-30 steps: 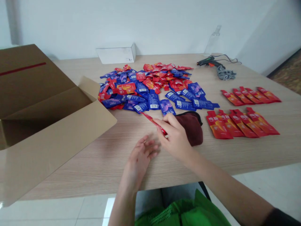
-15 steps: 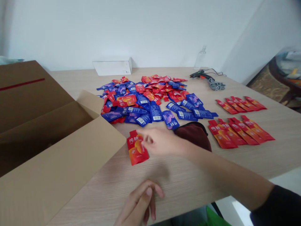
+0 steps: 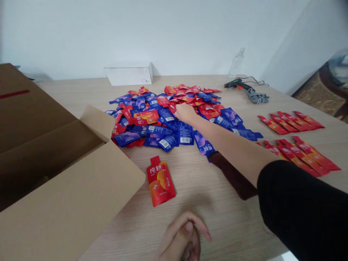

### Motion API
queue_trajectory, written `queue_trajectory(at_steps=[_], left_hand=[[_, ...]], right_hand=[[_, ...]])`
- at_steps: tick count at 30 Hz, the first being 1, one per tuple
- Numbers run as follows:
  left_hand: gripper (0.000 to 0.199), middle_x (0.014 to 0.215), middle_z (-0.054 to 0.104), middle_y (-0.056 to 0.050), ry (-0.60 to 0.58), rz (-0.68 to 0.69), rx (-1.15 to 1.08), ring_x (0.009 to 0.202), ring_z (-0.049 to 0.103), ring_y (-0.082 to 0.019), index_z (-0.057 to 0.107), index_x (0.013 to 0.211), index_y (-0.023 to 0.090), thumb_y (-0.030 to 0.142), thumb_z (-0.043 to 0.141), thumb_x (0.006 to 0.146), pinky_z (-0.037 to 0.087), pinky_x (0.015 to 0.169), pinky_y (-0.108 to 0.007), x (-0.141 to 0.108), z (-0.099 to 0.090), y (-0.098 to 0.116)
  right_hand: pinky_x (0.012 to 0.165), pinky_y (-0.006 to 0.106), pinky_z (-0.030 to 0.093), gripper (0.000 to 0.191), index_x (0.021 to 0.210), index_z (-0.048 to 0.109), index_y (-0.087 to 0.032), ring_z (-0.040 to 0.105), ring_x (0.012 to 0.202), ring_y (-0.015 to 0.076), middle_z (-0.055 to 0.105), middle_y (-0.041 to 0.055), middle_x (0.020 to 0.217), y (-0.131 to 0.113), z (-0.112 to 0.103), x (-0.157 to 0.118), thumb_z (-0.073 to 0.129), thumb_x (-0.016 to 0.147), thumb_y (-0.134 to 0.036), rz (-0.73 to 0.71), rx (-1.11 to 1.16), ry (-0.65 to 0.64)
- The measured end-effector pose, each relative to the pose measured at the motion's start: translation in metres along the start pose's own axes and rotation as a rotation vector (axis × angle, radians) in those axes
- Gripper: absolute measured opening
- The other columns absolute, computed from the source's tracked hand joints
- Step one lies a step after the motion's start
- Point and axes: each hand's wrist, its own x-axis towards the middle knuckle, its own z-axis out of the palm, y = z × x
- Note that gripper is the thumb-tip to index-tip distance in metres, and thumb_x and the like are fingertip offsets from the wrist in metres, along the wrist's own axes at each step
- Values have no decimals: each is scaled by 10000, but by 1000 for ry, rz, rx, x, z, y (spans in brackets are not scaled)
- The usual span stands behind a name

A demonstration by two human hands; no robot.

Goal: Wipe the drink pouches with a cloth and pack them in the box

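Observation:
A single red pouch (image 3: 161, 182) lies face up on the table, apart from a pile of red and blue pouches (image 3: 165, 139). My right hand (image 3: 185, 111) reaches into the middle of that pile, its fingers closed on a red pouch (image 3: 172, 107). Below the single pouch, near the table's front edge, my left hand (image 3: 185, 235) hovers with bent fingers spread apart and nothing in it. Under my right forearm lies a dark maroon cloth item (image 3: 233, 177), partly hidden.
An open cardboard box (image 3: 81, 203) fills the left side. Two rows of red pouches (image 3: 312, 156) lie at the right. Behind are a white box (image 3: 129, 75), a glue gun (image 3: 237, 85) with grey cord and a clear bottle (image 3: 236, 62).
My right hand has moved from beside the single red pouch up and away into the pile. My left hand appears slightly further right. The view has shifted a little.

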Motion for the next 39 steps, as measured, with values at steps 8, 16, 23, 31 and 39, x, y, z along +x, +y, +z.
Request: queue_trajectory(at_steps=[8, 16, 23, 31, 39], left_hand=[[425, 1102, 695, -111, 159, 197, -538, 867, 668, -183, 677, 1135, 172, 498, 454, 979, 528, 668, -256, 23, 21, 31], [364, 1116, 744, -109, 110, 160, -599, 1001, 716, -263, 582, 1312, 208, 275, 556, 955, 607, 828, -437, 14, 56, 45], [407, 1344, 646, -135, 204, 239, -450, 926, 746, -278, 580, 1307, 215, 170, 614, 904, 634, 670, -344, 6, 61, 25], [261, 1019, 764, -100, 225, 254, -380, 851, 751, -252, 689, 1156, 167, 198, 616, 907, 619, 755, -376, 15, 69, 20], [270, 762, 773, -120, 148, 144, -144, 631, 726, -201, 725, 1041, 111, 328, 672, 889, 586, 609, -278, 23, 70, 12]], right_hand=[[1092, 393, 433, 442, 1349, 611, -223, 555, 1297, 208, 614, 26, 1385, -17, -65, -113, 369, 988, -144, -239, 309, 202], [1181, 515, 347, 372, 1150, 728, -198, 399, 1440, 220, 509, 100, 1495, -22, -55, -273, 475, 914, -61, -695, 507, -20], [1060, 523, 439, 390, 1263, 665, -208, 524, 1281, 310, 590, 131, 1373, 54, -62, -267, 611, 907, -358, -253, 58, 173], [941, 536, 440, 453, 1246, 685, -226, 548, 1140, 362, 612, 155, 1246, 80, -40, -267, 672, 853, -450, -125, -126, 31], [602, 286, 498, 397, 790, 682, -200, 587, 603, 132, 640, 0, 679, 15, -66, -257, 491, 978, -492, -50, 1061, -437]])
